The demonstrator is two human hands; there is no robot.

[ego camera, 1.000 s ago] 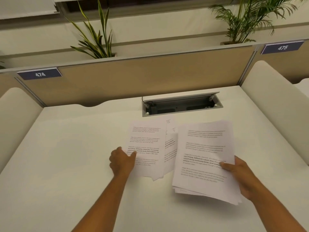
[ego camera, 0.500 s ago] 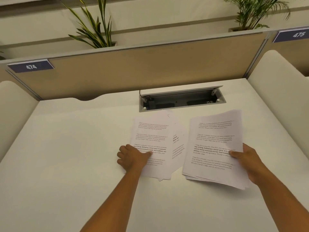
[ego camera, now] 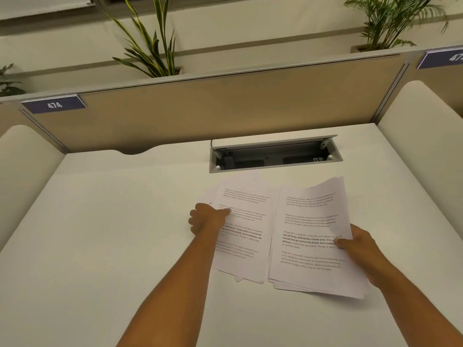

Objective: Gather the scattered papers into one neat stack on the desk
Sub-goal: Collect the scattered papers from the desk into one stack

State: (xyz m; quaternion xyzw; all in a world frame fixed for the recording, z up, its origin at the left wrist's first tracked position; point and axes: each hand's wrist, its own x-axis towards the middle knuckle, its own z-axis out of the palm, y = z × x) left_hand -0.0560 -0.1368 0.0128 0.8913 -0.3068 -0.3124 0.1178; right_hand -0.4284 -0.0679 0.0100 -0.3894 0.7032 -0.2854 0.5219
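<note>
In the head view, two piles of printed sheets lie side by side at the middle of the pale bench (ego camera: 100,246). The left pile (ego camera: 246,236) is loosely fanned, with corners of lower sheets poking out at its near and far-left edges. The left hand (ego camera: 206,219) grips its left edge, thumb on top of the page and fingers curled at the margin (whether they reach under the paper is hidden). The right pile (ego camera: 313,236) overlaps or touches the left one along their shared edge; I cannot tell which. The right hand (ego camera: 360,246) pinches its right edge, thumb pressed on the top sheet, the other fingers hidden beneath, and the far corner lifts slightly off the bench.

Just beyond the papers an open cable tray (ego camera: 273,156) is sunk into the bench, its contents dark and hard to make out. A tan divider panel (ego camera: 213,106) closes the far side, bearing a label reading 474 (ego camera: 53,105); a second label (ego camera: 443,57) is cut off at the right. Leafy plants (ego camera: 150,46) rise behind it. The print itself is too small to read.
</note>
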